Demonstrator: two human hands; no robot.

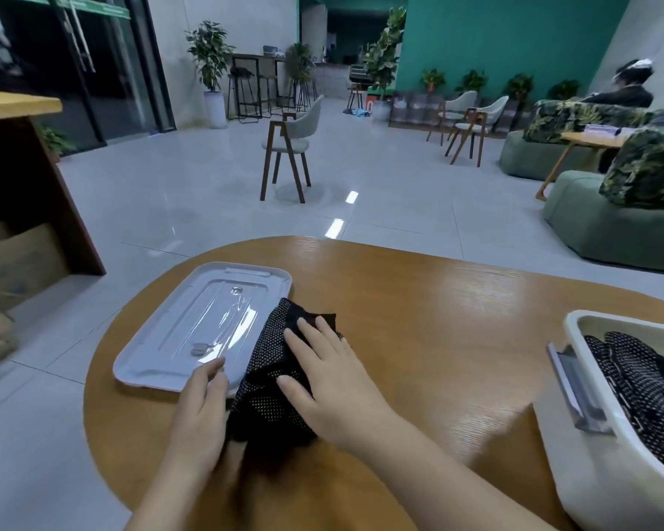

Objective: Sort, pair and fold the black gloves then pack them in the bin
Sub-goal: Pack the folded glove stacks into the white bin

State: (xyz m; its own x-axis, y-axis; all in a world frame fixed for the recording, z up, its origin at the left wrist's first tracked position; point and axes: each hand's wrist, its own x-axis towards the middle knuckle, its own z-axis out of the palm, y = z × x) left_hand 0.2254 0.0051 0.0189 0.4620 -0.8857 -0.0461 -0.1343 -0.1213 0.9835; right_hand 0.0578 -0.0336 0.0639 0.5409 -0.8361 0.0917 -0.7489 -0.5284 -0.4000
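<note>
A black glove bundle with white dots (273, 381) lies on the wooden table (437, 320), partly overlapping the white lid. My right hand (330, 377) lies flat on top of it with straight, spread fingers, pressing it down. My left hand (204, 408) rests at the bundle's left edge, fingers extended along the fabric and onto the lid's rim. The white bin (598, 446) stands at the right edge of the table, and more black dotted gloves (637, 385) lie inside it.
The white bin lid (192, 323) lies flat on the table's left side. A clear latch (575, 389) sticks out from the bin's left wall. Beyond the table there is tiled floor, a chair (288, 147) and green sofas (610, 208) at right.
</note>
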